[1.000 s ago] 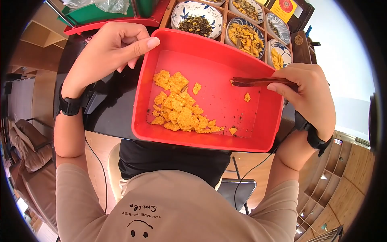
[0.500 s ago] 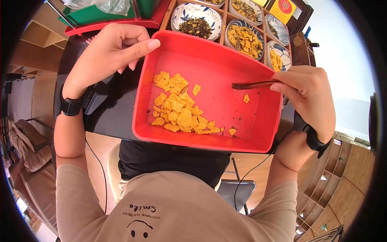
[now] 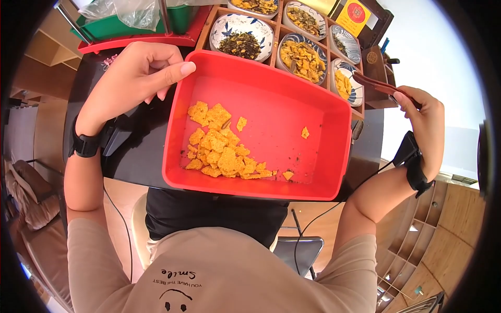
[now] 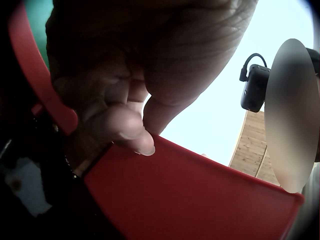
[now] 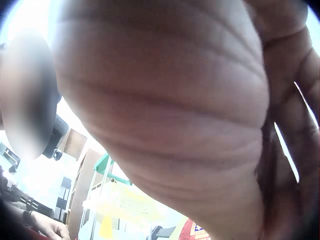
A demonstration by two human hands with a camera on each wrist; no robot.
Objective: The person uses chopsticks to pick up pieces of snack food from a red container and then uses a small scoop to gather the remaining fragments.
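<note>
A red plastic bin [image 3: 255, 193] stands tilted toward the person, with broken orange crisps [image 3: 224, 154] heaped in its lower left and dark crumbs scattered at the lower right. My left hand [image 3: 136, 78] pinches the bin's far left corner, thumb on top of the rim; the left wrist view has fingertips [image 4: 142, 142] against its outer wall. Out past the bin's right side, my right hand [image 3: 429, 117] grips dark reddish-brown wooden tongs [image 3: 378, 85]. Their tips point left, over the edge of a blue-and-white bowl [image 3: 357, 93] of yellow pieces. The right palm fills the right wrist view.
Behind the bin, a divided wooden tray [image 3: 205, 30] holds several patterned bowls of dried flakes, including a dark leafy one [image 3: 242, 46]. A green crate [image 3: 104, 30] with clear plastic bags stands at the back left. A yellow-and-red card [image 3: 354, 16] is at the back right.
My right hand has carried the tongs out of the red bin, up and right to the bowl of yellow pieces. My left hand keeps its grip on the corner; the head view has shifted slightly.
</note>
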